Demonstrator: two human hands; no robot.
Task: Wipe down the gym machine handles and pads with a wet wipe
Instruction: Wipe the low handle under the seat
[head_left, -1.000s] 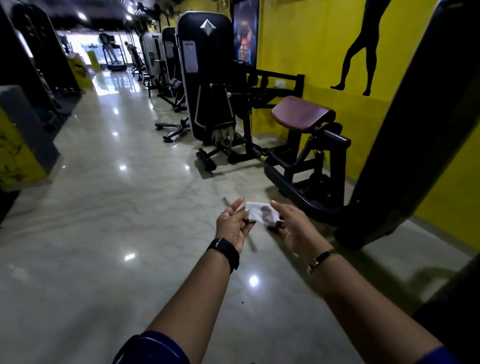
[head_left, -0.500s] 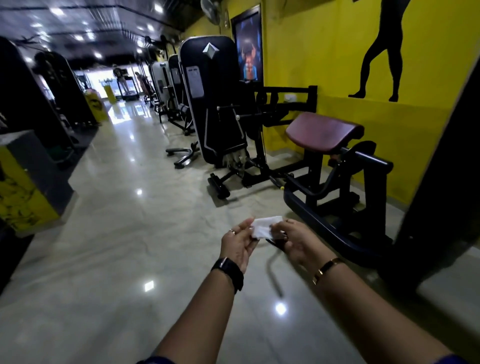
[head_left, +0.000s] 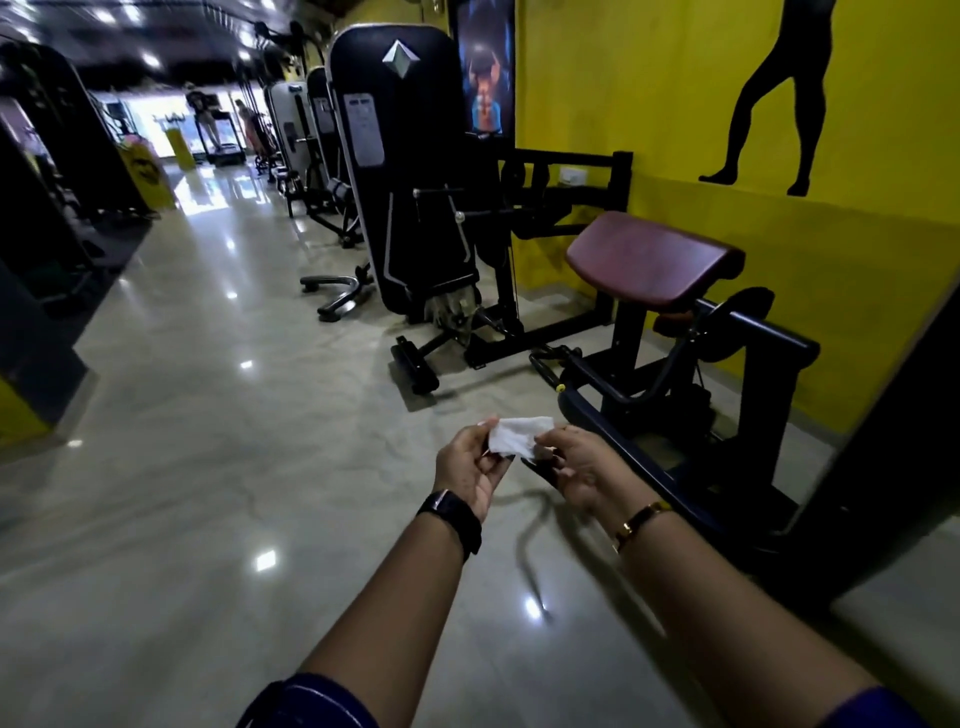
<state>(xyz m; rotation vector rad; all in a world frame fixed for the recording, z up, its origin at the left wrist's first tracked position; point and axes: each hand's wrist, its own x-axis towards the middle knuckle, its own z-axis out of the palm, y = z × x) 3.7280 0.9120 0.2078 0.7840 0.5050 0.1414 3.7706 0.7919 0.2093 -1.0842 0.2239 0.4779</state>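
Left grip (head_left: 467, 470) and right grip (head_left: 579, 467) each pinch an edge of the small crumpled white wet wipe (head_left: 516, 438), fingers curled. It hangs between them above the glossy grey floor (head_left: 208, 467), probably being spread for a flat wiping face. Maroon padded arm rest (head_left: 649, 260) on the black steel machine frame (head_left: 753, 338) is ahead-right, well apart and not yet touched.

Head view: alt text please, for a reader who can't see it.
A person's left hand and right hand pinch a white wipe between them over a glossy floor. Ahead on the right, a black machine with a maroon pad stands by a yellow wall.
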